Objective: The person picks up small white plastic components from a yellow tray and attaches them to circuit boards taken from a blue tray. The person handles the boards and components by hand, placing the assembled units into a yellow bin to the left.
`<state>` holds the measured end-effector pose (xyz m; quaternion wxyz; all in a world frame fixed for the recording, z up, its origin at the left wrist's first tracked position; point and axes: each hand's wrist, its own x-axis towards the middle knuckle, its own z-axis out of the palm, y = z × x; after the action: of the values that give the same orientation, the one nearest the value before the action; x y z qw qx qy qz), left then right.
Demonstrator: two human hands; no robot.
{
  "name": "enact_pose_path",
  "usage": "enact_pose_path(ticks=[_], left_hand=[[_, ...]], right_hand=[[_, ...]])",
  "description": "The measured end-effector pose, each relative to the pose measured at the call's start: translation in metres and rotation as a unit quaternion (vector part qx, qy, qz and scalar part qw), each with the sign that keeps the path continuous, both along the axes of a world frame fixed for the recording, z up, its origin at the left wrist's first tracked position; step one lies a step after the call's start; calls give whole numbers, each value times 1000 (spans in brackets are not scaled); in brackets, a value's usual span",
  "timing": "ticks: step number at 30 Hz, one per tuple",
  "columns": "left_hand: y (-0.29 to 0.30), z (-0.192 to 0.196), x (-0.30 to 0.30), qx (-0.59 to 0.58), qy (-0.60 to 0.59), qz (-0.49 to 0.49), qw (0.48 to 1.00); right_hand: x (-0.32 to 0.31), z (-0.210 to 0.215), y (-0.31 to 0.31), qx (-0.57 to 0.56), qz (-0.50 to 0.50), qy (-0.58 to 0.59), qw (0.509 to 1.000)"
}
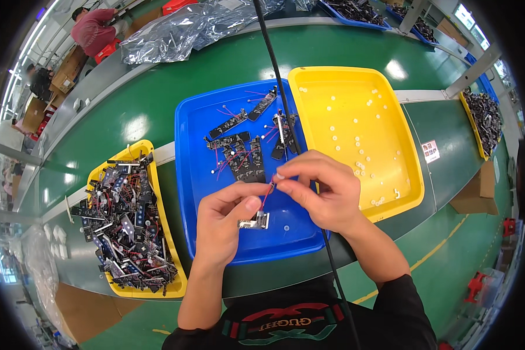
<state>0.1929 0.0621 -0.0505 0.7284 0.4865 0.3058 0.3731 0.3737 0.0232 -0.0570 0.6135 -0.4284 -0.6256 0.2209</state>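
Observation:
Over the front of a blue tray (185,192), both my hands are close together. My left hand (219,219) is closed on a small circuit board (255,220) with a silvery metal part and red wires. A small white round piece (279,176) sits at my right hand's fingertips, by the end of the wires; my right hand (329,192) pinches there. Whether the piece is joined to the wire is hidden by the fingers. Several black circuit boards (251,154) with thin red wires lie in the blue tray behind my hands.
To the right, a yellow tray (344,99) holds scattered small white pieces. A yellow tray (178,265) on the left is heaped with boards. A black cable (269,46) hangs across the view. Silvery plastic bags (175,35) lie at the back, where a person (93,30) sits.

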Motion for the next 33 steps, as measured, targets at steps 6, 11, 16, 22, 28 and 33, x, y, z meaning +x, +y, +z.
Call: enact_pose_path(ticks=[6,11,16,22,28,33], left_hand=[[2,3,-3,3,-28,-39,999],[0,0,-5,-32,-64,-18,997],[1,4,-4,20,-24,-21,999],[0,5,-6,109,25,-52,992],[2,2,-6,160,29,-52,985],[2,1,-7,158,25,-41,986]], right_hand=[[-3,4,-5,-131,54,145,979],[-4,5,-5,-187,114,204,954],[-12,5,-7,-210,152,280,924],[-12,4,-7,-263,187,342,883],[-12,6,-8,-248,232,339,877],[-10,6,-8,-247,254,351,867]])
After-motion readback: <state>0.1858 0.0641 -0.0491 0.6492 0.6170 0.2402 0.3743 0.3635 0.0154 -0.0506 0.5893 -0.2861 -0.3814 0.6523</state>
